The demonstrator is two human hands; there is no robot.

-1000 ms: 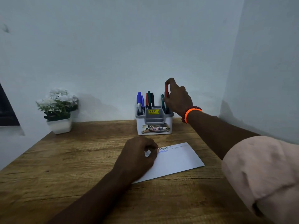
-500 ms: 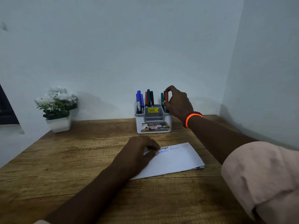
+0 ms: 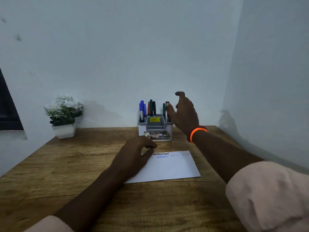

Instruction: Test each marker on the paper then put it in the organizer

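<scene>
Presently, the right hand (image 3: 184, 113), fingers spread beside the red marker (image 3: 167, 108), is risking tipping the organizer (image 3: 157, 131), while the left hand (image 3: 135, 153), fingers curled, is resting on the paper (image 3: 170, 168).

Right hand (image 3: 183, 113) raised, fingers spread and relaxed, apparently gripping nothing. Left hand (image 3: 135, 153) low, fingers curled, thumb meeting fingertips. Both forearms extended forward.
</scene>
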